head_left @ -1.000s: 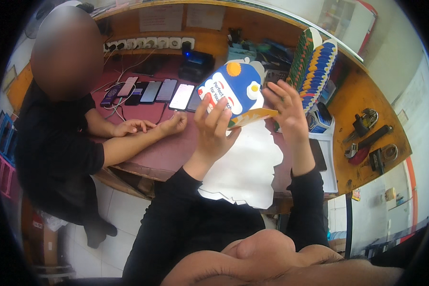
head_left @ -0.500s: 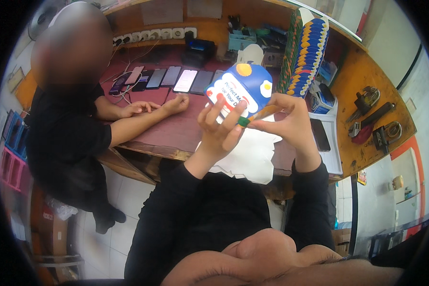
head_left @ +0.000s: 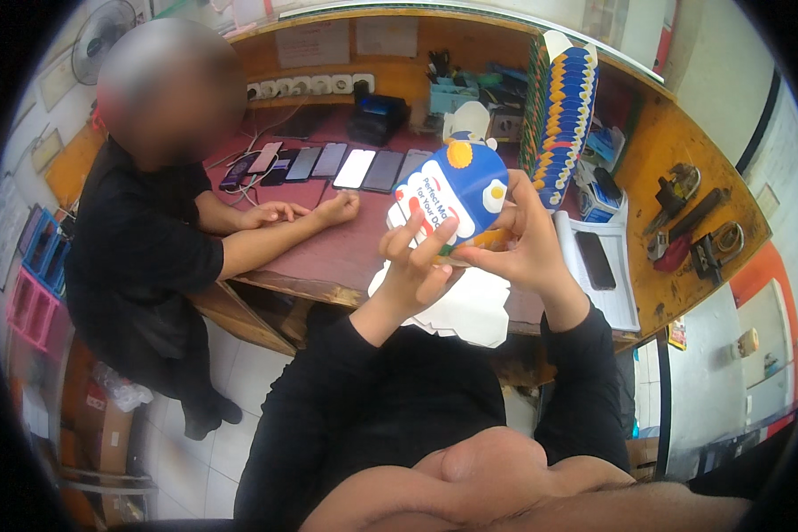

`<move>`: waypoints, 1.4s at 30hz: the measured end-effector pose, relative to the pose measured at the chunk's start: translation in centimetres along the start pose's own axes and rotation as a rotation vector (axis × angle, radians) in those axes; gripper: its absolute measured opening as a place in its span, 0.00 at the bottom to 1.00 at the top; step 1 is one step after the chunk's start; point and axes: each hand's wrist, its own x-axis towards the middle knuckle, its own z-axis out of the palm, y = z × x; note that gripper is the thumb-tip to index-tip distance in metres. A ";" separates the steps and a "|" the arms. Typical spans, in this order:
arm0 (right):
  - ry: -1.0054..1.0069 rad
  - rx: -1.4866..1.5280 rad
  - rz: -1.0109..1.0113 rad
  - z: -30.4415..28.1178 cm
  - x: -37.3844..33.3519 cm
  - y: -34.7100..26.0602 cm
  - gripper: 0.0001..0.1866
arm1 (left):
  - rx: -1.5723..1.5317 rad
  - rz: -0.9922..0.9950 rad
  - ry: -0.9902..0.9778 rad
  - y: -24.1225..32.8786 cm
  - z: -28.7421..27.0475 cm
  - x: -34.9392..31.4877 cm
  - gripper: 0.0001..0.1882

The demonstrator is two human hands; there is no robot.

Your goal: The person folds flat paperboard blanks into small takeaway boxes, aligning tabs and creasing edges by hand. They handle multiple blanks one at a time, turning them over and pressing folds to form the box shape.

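Note:
A blue and white printed paper food box (head_left: 481, 188) is held up over the desk between my two hands. My left hand (head_left: 410, 266) supports its lower left side, with the fingers spread against the printed face. On the right, my right hand (head_left: 528, 239) grips the lower right edge, thumb and fingers closed on the cardboard. The box's underside is mostly hidden by my fingers. Below my hands, flat white cardboard blanks (head_left: 470, 310) lie at the desk's front edge. A tall stack of nested printed boxes (head_left: 566, 124) stands behind my right hand.
Several phones (head_left: 353, 168) lie in a row on the red desk top (head_left: 315, 239). At the left, another person's forearms (head_left: 284, 226) rest on it. A dark phone (head_left: 595, 261) lies on a notebook (head_left: 625, 297) at the right; padlocks (head_left: 718, 253) lie beyond it.
The box has tilted slightly and its side has turned more into view. My right fingers have moved up behind its right edge. The whole view has shifted slightly.

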 end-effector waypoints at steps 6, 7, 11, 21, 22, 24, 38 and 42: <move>-0.142 -0.393 -0.197 -1.4 -1.1 0.5 0.28 | -0.406 -0.282 -0.414 0.0 -4.6 -2.0 0.63; -0.164 -0.262 -0.102 -1.0 -1.5 1.0 0.22 | -0.477 -0.367 -0.360 -0.2 -4.9 -2.4 0.66; -0.410 -0.236 -0.175 -0.4 -2.7 2.2 0.21 | -0.773 -0.588 -0.312 0.1 -5.3 -4.1 0.65; 0.072 -0.989 -0.467 -7.1 13.2 9.8 0.10 | -0.291 -0.728 -0.362 -1.4 -6.1 -7.2 0.72; 0.091 -1.201 -0.423 -8.1 15.5 11.9 0.10 | -0.317 -0.719 -0.344 -1.4 -6.5 -7.4 0.70; -0.017 -1.415 -0.273 -9.8 17.8 16.0 0.12 | -0.294 -0.693 -0.368 -1.2 -7.6 -7.9 0.68; -0.198 -1.133 0.370 -13.0 19.8 26.0 0.20 | -0.475 -0.713 -0.438 -1.5 -10.1 -9.6 0.64; 0.021 -1.301 0.291 -10.1 18.5 20.5 0.36 | -0.354 -0.733 -0.616 -1.2 -10.8 -9.0 0.51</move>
